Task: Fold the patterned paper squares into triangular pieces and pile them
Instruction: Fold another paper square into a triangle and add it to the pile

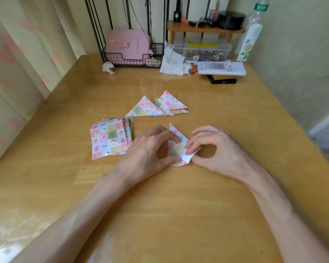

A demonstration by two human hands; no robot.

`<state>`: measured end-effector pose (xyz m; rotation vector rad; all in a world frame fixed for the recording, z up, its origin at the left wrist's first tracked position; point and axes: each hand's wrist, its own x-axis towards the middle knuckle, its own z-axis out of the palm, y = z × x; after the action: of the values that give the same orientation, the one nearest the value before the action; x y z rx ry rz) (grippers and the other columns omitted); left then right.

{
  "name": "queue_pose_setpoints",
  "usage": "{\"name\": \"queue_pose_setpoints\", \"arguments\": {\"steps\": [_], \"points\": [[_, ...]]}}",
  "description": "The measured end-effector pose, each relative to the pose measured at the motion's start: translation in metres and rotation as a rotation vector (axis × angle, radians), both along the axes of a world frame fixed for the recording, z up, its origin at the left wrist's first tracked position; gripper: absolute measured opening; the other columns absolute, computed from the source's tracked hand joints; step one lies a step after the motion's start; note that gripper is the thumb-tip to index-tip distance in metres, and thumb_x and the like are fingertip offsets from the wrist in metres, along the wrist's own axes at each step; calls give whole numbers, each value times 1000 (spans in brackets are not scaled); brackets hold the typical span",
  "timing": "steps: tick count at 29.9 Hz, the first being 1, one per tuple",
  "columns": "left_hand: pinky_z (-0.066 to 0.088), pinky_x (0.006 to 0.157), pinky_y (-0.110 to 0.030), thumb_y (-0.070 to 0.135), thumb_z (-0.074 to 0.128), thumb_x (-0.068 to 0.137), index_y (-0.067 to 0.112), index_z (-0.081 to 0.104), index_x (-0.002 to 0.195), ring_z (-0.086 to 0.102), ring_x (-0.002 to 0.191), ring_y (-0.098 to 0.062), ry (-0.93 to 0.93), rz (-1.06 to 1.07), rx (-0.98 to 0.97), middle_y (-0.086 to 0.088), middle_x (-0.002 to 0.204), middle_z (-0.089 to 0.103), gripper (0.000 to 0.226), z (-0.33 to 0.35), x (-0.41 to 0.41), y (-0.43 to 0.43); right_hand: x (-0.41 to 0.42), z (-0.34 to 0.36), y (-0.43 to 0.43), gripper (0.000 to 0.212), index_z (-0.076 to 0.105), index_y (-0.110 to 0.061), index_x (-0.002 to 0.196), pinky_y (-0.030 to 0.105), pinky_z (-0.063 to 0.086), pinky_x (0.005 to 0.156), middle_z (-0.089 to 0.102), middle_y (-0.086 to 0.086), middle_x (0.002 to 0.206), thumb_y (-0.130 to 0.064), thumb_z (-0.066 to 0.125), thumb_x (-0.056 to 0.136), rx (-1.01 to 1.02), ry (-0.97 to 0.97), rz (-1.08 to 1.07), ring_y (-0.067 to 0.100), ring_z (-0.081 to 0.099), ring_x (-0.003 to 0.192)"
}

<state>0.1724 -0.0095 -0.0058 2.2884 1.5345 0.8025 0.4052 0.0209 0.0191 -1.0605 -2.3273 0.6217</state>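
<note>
**Inspector:** Which item is in work, and where does it lie?

**Assessor:** One half-folded pink-and-green patterned paper piece [176, 147]. It lies on the glossy yellow wooden surface [160, 205], directly between the two hands.

**Inspector:** How is it held?

**Assessor:** The left hand [148, 149] pinches the piece's left side, with the forefinger at the upper edge and the thumb at the lower. I judge this anchors the sheet against sliding on the slick top. The right hand [215, 149] has its fingers [190, 144] curled. Its forefinger and thumb are closed on a turned-up corner that shows the white underside [186, 157], apparently to carry that corner across and set a crease. The fingertips cover the meeting point, so I cannot tell whether the edges line up.

**Inspector:** Where are the stock and the output?

**Assessor:** A stack of flat patterned paper squares [108, 139] sits just beside the left hand, which I judge keeps the next sheet within easy reach. A pile of folded patterned paper triangles [158, 107] lies beyond the work, loosely overlapped. It sits close to the stack's far corner, probably so that finished pieces stay out of the way of the folding.

**Inspector:** What is the progress?

**Assessor:** In my judgement the task is mid-run. Several triangles are done and several squares remain.
</note>
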Motion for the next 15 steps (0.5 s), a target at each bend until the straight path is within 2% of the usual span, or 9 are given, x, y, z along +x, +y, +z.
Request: {"name": "queue_pose_setpoints", "arguments": {"steps": [3, 7, 11, 15], "points": [[49, 84, -34, 50, 78, 84, 36, 63, 118, 57, 99, -7, -32, 10, 38, 15, 112, 55, 40, -1, 1, 0, -1, 0, -1, 24, 76, -36, 80, 32, 39, 101, 72, -18, 86, -12, 80, 75, -9, -15, 23, 9, 62, 108], [53, 79, -34, 63, 72, 83, 42, 59, 122, 60, 102, -4, -48, 40, 18, 18, 113, 54, 47, -4, 5, -2, 0, -1, -1, 21, 79, -34, 83, 31, 49, 86, 72, -14, 86, -14, 80, 75, -53, 11, 55, 15, 61, 93], [50, 74, -28, 64, 72, 81, 39, 60, 121, 58, 93, -4, -19, 62, 35, 18, 105, 57, 49, -4, 5, -2, 4, 2, -1, 14, 79, -31, 83, 22, 43, 82, 70, -15, 83, -25, 87, 74, -94, -31, 38, 16, 58, 84], [41, 70, -24, 57, 73, 84, 36, 61, 120, 58, 89, -8, 60, 98, 97, 18, 96, 61, 44, -4, 7, -2, 9, 4, -1, 17, 79, -32, 85, 13, 36, 81, 69, -16, 84, -37, 88, 72, -86, -90, -10, 16, 56, 84]]}}
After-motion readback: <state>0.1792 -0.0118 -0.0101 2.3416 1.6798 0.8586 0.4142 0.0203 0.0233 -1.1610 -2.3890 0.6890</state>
